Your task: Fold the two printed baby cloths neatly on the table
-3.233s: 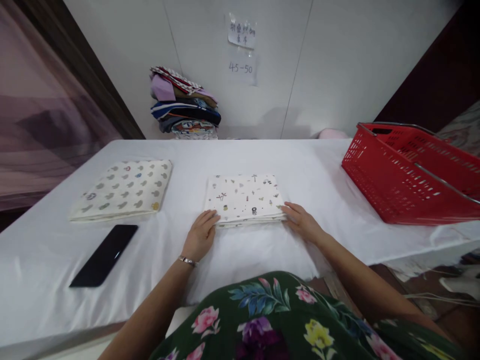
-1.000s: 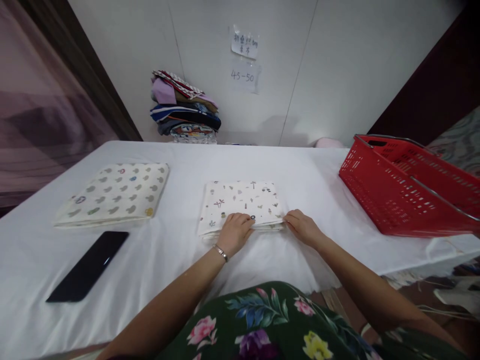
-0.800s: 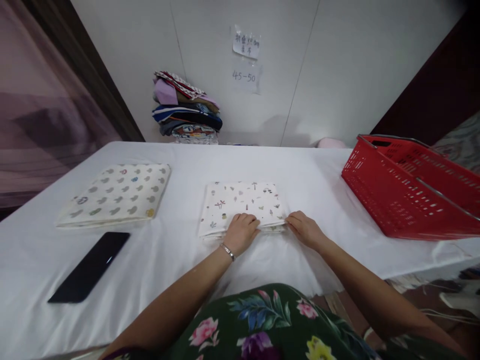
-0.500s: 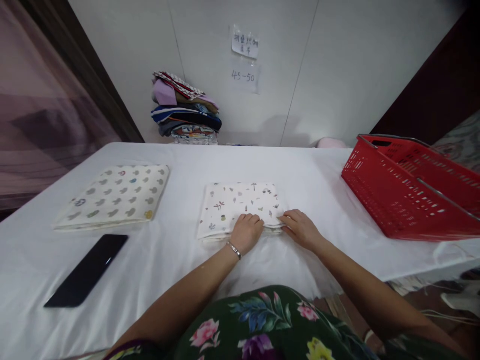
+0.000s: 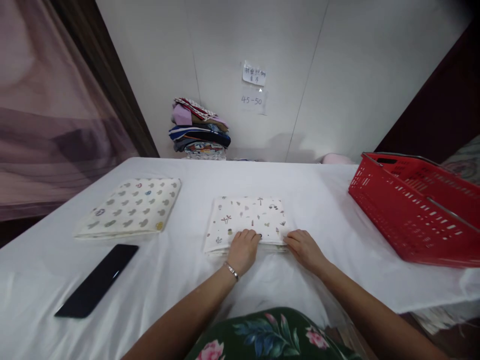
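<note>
A folded white cloth (image 5: 247, 215) with small plant and rainbow prints lies flat on the table in front of me. My left hand (image 5: 243, 250), with a silver bracelet at the wrist, is closed over the middle of its near edge; the fingertips are partly hidden. My right hand (image 5: 304, 248) pinches the near right corner between thumb and fingers. Several layers show along the near edge. To the left lies a second folded cloth (image 5: 133, 206), cream with grey mushroom-like prints, untouched.
A black phone-like slab (image 5: 98, 280) lies at the left on the white-covered table (image 5: 165, 280). A red plastic basket (image 5: 408, 215) stands at the right. Behind the table's far edge, folded clothes (image 5: 200, 129) are stacked against the wall, below paper signs (image 5: 254, 75).
The camera view has tilted up, so everything sits lower and slightly farther right. Both hands stay at the near edge of the cloth, with only slight movement of the fingers.
</note>
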`<state>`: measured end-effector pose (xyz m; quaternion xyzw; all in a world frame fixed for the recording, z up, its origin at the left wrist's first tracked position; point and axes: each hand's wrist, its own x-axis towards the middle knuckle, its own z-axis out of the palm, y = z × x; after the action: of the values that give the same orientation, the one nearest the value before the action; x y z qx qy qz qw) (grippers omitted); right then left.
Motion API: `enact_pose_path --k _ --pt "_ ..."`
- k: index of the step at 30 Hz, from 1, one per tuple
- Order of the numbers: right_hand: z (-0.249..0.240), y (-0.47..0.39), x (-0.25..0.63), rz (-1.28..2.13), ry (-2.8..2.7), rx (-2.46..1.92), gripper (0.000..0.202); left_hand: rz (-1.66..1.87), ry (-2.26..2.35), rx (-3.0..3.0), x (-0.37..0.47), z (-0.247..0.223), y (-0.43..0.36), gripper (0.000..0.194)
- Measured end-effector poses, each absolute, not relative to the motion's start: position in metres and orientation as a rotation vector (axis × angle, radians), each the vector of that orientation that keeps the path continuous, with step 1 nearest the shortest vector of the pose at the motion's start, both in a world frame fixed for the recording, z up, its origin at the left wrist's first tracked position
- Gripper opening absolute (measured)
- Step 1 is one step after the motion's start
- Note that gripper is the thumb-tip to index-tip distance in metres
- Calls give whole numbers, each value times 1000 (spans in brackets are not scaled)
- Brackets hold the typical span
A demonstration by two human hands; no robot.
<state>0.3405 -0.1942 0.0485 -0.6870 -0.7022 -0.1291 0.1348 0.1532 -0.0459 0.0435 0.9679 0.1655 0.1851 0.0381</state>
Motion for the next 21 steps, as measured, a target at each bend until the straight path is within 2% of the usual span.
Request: enact_pose_path --k 11,21 --pt "51 -198 340 -376 -2077 -1991 21 663 956 2919 77 42 -7 24" --pt "52 -205 339 -318 -2145 -1984 22 681 1022 2818 65 36 -4 24"
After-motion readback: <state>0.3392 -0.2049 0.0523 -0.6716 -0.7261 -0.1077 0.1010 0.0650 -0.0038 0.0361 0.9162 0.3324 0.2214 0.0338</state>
